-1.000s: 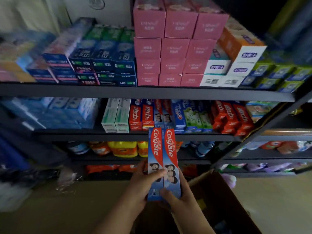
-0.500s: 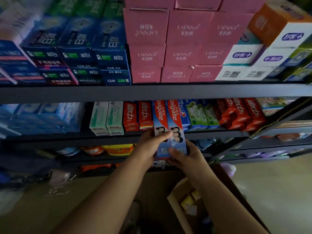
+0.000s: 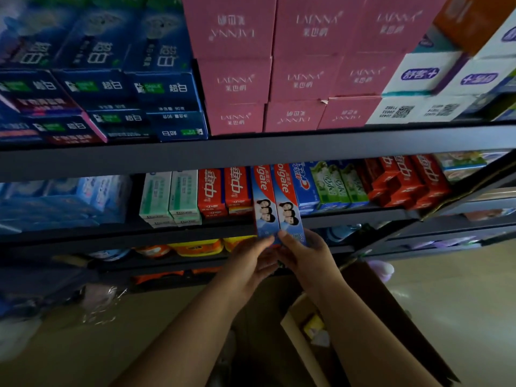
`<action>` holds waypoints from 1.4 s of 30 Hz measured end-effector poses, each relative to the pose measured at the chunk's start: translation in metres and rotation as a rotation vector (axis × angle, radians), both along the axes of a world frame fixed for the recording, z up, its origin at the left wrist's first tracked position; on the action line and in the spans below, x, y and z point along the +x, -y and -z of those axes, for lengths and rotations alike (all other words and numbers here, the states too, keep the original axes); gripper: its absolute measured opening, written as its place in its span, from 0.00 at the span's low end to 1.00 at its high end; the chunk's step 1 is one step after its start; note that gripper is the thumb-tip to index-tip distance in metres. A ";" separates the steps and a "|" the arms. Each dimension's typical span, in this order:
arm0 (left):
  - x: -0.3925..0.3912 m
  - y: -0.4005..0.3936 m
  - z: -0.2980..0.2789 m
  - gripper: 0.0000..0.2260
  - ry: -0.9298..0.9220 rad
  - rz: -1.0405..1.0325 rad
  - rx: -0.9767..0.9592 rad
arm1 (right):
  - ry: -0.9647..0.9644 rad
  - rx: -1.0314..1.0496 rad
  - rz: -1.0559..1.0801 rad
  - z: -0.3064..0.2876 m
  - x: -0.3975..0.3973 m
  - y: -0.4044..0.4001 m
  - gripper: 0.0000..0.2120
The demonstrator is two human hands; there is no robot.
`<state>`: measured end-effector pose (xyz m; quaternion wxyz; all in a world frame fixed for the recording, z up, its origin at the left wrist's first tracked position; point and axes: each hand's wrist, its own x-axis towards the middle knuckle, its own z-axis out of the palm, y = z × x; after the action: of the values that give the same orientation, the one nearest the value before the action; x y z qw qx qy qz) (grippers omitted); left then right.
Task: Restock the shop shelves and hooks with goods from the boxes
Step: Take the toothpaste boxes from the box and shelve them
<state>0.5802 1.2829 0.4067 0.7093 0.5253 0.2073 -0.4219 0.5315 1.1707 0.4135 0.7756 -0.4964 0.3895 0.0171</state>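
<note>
Two red-and-blue Colgate toothpaste boxes lie side by side, their far ends pushed into the middle shelf between red toothpaste boxes and a blue Crest box. Their near ends still stick out past the shelf edge. My left hand holds the near end of the left box from below. My right hand grips the near end of the right box, thumb on its front face. An open brown cardboard box stands on the floor under my right forearm.
The upper shelf carries stacked pink cartons, dark blue toothpaste boxes and white cartons. White-green boxes and more red boxes fill the middle shelf. Yellow bottles sit on the lower shelf. Plastic wrap lies on the floor at left.
Both hands raised the two Colgate boxes from in front of the lower shelves and slid them into the middle shelf. The view has moved closer to the shelves.
</note>
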 end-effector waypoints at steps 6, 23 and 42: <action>-0.006 -0.001 0.004 0.07 -0.098 -0.166 -0.035 | -0.059 0.128 0.186 0.011 -0.022 -0.011 0.14; 0.036 0.019 -0.009 0.08 -0.114 -0.433 -0.001 | -0.007 0.275 0.414 0.002 0.037 -0.005 0.09; 0.046 0.023 -0.001 0.08 -0.047 -0.412 0.081 | -0.017 0.334 0.458 0.000 0.046 -0.005 0.15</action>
<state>0.6266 1.2603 0.4077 0.7540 0.4897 0.3435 -0.2713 0.5772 1.1757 0.4140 0.8272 -0.2607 0.4896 -0.0904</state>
